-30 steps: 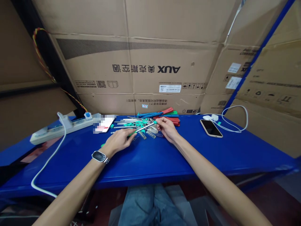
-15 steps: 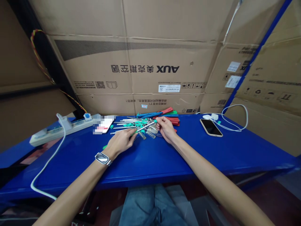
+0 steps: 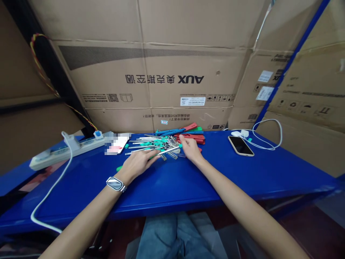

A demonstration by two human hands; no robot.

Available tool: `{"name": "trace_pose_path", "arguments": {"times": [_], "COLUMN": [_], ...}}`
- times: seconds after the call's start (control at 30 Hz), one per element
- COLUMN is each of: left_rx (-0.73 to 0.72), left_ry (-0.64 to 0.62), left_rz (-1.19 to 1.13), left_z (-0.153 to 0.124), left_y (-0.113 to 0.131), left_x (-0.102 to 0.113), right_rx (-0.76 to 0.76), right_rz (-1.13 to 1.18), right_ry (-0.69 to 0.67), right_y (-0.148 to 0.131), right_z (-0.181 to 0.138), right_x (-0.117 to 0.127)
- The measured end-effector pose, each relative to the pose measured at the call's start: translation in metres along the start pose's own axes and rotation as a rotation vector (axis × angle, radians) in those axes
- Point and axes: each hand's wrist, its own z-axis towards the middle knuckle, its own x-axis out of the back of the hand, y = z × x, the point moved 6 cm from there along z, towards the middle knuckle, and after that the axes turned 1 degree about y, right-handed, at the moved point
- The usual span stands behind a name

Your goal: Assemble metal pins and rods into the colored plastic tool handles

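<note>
My left hand (image 3: 137, 162) is closed around a thin silver metal rod (image 3: 169, 150), which slants up to the right. My right hand (image 3: 192, 149) pinches the rod's far end, where a small green piece shows at the fingertips. Behind and beneath the rod lies a loose pile of similar silver rods (image 3: 144, 140), green pieces and clear plastic tubes (image 3: 172, 155). Beside my left wrist, a green rounded end (image 3: 119, 168) pokes out; the hand hides what it belongs to.
Red strips (image 3: 195, 137) and blue strips (image 3: 171, 132) lie behind the pile. A phone (image 3: 241, 145) and white cable (image 3: 280, 133) are on the right. On the left are a power strip (image 3: 84, 145) and a partly blurred white item (image 3: 123, 141). Cardboard (image 3: 164, 61) walls the blue table (image 3: 172, 190).
The rod's right end has dropped slightly, so it lies flatter. My right hand has shifted slightly down and right with it. The whole view has moved a little.
</note>
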Motion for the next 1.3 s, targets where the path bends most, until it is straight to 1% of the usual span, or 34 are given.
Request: {"name": "trace_pose_path", "arguments": {"times": [0.1, 0.17, 0.2, 0.27, 0.37, 0.47, 0.53, 0.57, 0.63, 0.7, 0.73, 0.83, 0.9, 1.0, 1.07, 1.17, 1.3], "left_rx": [-0.034, -0.037, -0.036, -0.039, -0.054, -0.083, -0.108, -0.113, -0.094, -0.048, -0.025, 0.034, 0.086, 0.158, 0.176, 0.157, 0.101], "left_ry": [0.022, 0.032, 0.035, 0.041, 0.059, 0.064, 0.049, 0.04, 0.032, 0.041, 0.047, 0.049, 0.045, 0.013, -0.019, -0.03, 0.004], "left_rz": [0.023, 0.027, 0.025, 0.01, -0.047, -0.121, -0.157, -0.167, -0.164, -0.149, -0.145, -0.151, -0.15, -0.142, -0.158, -0.21, -0.282], "left_z": [-0.001, -0.002, -0.002, -0.002, -0.003, -0.004, -0.003, -0.002, 0.0, 0.001, 0.002, 0.002, 0.002, 0.001, 0.002, 0.003, 0.005], "left_y": [0.003, 0.003, 0.003, 0.002, 0.0, -0.003, -0.003, -0.002, -0.001, -0.001, -0.001, -0.002, -0.003, -0.005, -0.003, 0.002, 0.008], "left_x": [0.001, 0.002, 0.002, 0.003, 0.004, 0.004, 0.002, 0.002, 0.001, 0.002, 0.003, 0.005, 0.006, 0.006, 0.004, 0.001, 0.001], "right_rx": [-0.082, -0.131, -0.128, -0.064, 0.116, 0.281, 0.344, 0.351, 0.307, 0.195, 0.123, -0.067, -0.105, -0.11, -0.098, 0.018, 0.178], "right_rz": [-0.255, -0.34, -0.354, -0.334, -0.246, -0.168, -0.138, -0.119, -0.048, 0.074, 0.152, 0.399, 0.488, 0.446, 0.382, 0.273, 0.117], "right_ry": [0.037, 0.057, 0.059, 0.061, 0.041, -0.045, -0.116, -0.132, -0.106, -0.062, -0.061, -0.158, -0.196, -0.198, -0.23, -0.292, -0.353], "right_y": [0.003, 0.005, 0.005, 0.002, -0.007, -0.015, -0.017, -0.016, -0.015, -0.011, -0.009, -0.005, -0.007, -0.008, -0.007, -0.012, -0.022], "right_z": [-0.004, -0.005, -0.005, -0.004, -0.003, -0.005, -0.007, -0.007, -0.006, -0.005, -0.005, -0.01, -0.015, -0.023, -0.028, -0.034, -0.04], "right_x": [0.005, 0.008, 0.009, 0.009, 0.006, 0.0, -0.005, -0.008, -0.01, -0.011, -0.012, -0.023, -0.027, -0.034, -0.042, -0.054, -0.064]}}
